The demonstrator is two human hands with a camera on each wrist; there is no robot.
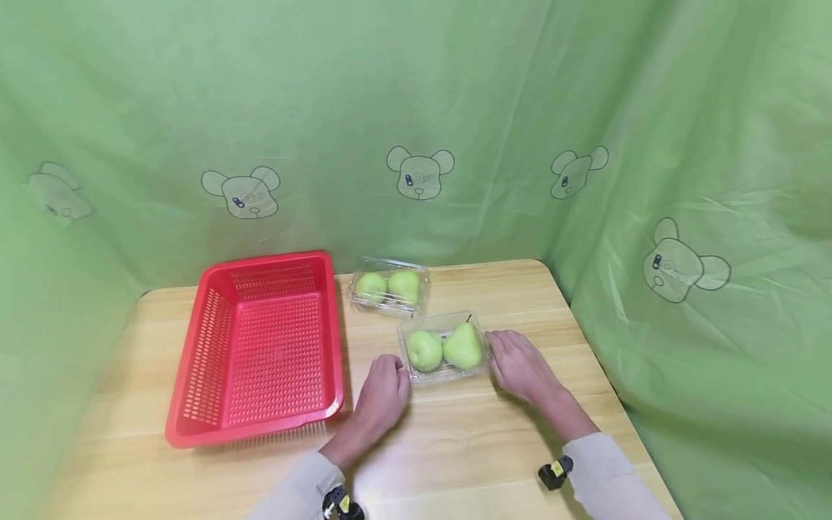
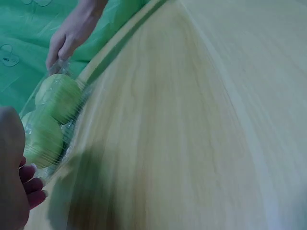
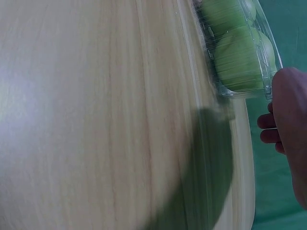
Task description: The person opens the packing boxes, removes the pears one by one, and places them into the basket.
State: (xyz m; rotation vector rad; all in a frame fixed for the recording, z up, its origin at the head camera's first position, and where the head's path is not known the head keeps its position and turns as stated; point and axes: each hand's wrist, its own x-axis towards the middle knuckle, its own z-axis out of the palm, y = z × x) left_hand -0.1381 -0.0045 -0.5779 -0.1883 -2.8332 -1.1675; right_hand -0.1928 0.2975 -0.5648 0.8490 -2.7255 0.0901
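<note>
The left hand [image 1: 382,393] and right hand [image 1: 523,367] pinch opposite ends of the near box [image 1: 448,373], two green fruits [image 1: 463,347] inside, over the table [image 1: 468,448]. The left wrist view reveals curled fingertips [image 2: 34,186]; only the head view shows the basket [image 1: 276,357] leftward and a second box [image 1: 385,308] behind.

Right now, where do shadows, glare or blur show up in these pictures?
Head view: bright, with glare on the table near the left sleeve; left wrist view: dimmer, dark shadow, streaky blur over the green fruit; right wrist view: also dim, a long shadow below the clear box, pale glare at the left edge.
</note>
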